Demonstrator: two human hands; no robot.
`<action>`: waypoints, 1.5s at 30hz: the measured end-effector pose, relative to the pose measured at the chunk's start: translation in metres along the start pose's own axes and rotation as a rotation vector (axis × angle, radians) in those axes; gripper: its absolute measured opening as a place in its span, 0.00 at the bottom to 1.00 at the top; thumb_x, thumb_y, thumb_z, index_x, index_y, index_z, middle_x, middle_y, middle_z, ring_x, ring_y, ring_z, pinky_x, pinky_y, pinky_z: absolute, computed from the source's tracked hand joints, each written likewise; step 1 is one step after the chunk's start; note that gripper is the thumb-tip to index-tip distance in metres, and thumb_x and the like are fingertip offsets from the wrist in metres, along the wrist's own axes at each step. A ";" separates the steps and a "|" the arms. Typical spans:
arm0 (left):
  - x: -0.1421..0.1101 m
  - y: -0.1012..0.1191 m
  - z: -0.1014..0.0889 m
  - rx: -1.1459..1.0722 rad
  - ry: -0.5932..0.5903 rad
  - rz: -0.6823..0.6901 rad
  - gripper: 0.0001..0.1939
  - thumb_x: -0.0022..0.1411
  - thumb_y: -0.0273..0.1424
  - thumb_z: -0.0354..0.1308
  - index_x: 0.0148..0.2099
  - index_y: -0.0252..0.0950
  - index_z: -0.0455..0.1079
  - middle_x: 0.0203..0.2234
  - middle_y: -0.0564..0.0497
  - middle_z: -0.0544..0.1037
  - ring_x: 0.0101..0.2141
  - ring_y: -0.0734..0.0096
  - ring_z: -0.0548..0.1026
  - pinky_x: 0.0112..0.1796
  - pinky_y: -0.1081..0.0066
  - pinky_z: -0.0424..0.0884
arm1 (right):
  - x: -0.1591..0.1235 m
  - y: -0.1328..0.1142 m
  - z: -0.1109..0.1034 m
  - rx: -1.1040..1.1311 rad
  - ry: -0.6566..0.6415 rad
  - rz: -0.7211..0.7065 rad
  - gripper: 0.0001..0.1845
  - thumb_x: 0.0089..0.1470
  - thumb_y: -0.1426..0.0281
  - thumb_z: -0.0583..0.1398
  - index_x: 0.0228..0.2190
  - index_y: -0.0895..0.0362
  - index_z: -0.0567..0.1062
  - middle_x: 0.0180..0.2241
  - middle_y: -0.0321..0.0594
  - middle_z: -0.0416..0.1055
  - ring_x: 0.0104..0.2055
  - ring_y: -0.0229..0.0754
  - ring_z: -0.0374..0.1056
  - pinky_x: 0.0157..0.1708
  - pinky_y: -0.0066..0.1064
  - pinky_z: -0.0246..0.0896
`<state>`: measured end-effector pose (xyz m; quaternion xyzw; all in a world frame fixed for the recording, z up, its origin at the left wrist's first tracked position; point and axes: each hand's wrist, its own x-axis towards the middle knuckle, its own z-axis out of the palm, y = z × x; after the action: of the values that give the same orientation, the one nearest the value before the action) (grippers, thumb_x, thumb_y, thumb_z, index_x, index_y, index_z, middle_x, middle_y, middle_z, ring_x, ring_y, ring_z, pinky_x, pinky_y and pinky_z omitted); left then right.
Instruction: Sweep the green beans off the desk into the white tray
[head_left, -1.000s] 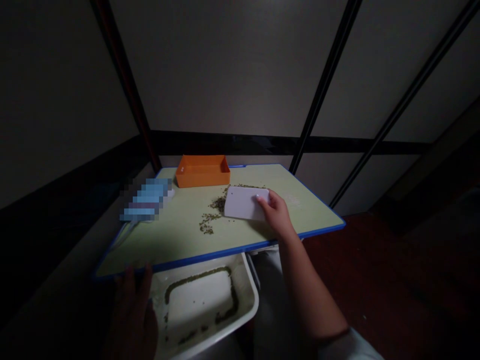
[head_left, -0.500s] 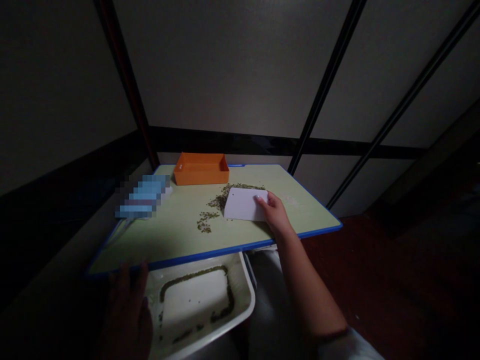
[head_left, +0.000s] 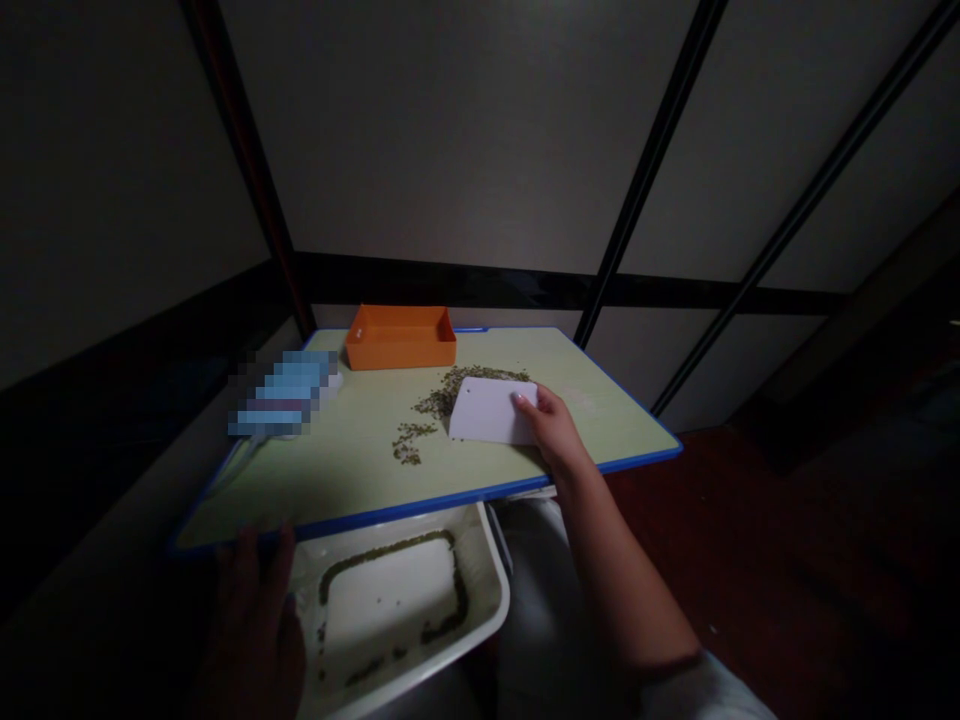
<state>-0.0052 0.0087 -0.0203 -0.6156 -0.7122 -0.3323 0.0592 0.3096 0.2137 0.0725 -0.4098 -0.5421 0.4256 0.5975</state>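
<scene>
My right hand (head_left: 553, 425) grips a thin white card (head_left: 491, 410) at its right end, the thumb on top. The card has a small dark spot near one corner. It stands tilted on the pale green tabletop (head_left: 360, 400), against a spread of small greenish-brown grains (head_left: 439, 402). A smaller patch of grains (head_left: 409, 445) lies to its left. In dim light, my left hand (head_left: 259, 610) is open, its fingers stretched towards the table's front edge, beside a white tub (head_left: 491, 590). More grains line the tub's inner edges. Whether this hand touches the tub, I cannot tell.
An orange open box (head_left: 401, 355) stands at the back of the table. Towards the left edge lies a blurred-out blue thing (head_left: 289, 390). A blue rim (head_left: 480, 495) borders the table. Panelled wall (head_left: 450, 150) rises behind it, and dark red floor shows at the right.
The view has shifted very slightly. The white card and my right hand have edged a touch to the right. My left hand stays in place.
</scene>
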 end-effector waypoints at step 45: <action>-0.001 0.003 0.002 0.075 0.084 0.102 0.38 0.64 0.29 0.46 0.70 0.55 0.36 0.73 0.53 0.37 0.70 0.48 0.44 0.64 0.38 0.56 | -0.060 -0.019 -0.018 -0.022 0.142 0.006 0.17 0.47 0.55 0.65 0.28 0.56 0.73 0.27 0.35 0.72 0.31 0.40 0.64 0.32 0.30 0.58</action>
<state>-0.0017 0.0089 -0.0206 -0.6341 -0.6886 -0.3272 0.1289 0.3256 0.1503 0.0715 -0.4472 -0.5017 0.3912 0.6287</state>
